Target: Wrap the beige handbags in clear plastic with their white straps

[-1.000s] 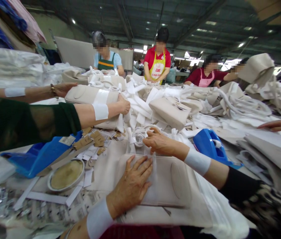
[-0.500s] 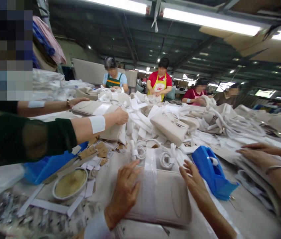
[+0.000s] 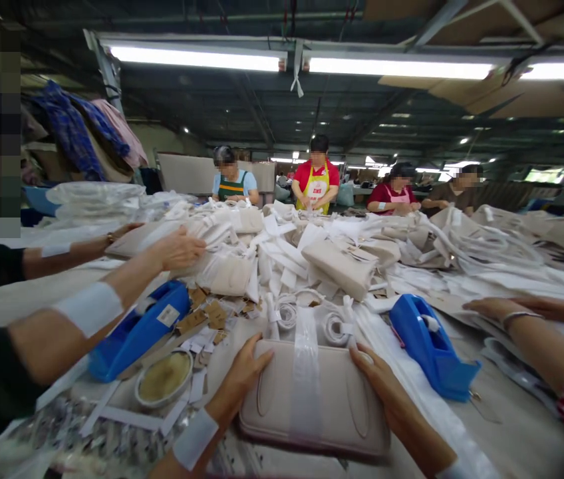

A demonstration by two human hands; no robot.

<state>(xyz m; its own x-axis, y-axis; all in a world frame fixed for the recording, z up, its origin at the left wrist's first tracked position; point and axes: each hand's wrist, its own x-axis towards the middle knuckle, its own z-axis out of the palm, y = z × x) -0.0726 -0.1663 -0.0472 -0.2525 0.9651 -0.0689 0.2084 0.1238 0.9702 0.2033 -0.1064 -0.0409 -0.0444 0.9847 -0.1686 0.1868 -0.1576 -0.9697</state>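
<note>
A flat beige bag lies on the table right in front of me, with a clear tape strip running over its middle. My left hand grips its left end, thumb on top and fingers curled under the edge. My right hand holds the right end the same way. Both wrists wear white bands. Small rolls of white strap lie just beyond the bag.
A blue tape dispenser stands to my right, another to my left beside a round dish of yellowish paste and paper tags. A heap of beige bags fills the middle. Other workers' arms reach in from both sides.
My hands have slid from the bag's top to its two ends and now grip it. The camera has tilted up. The worker on the left has drawn an arm back.
</note>
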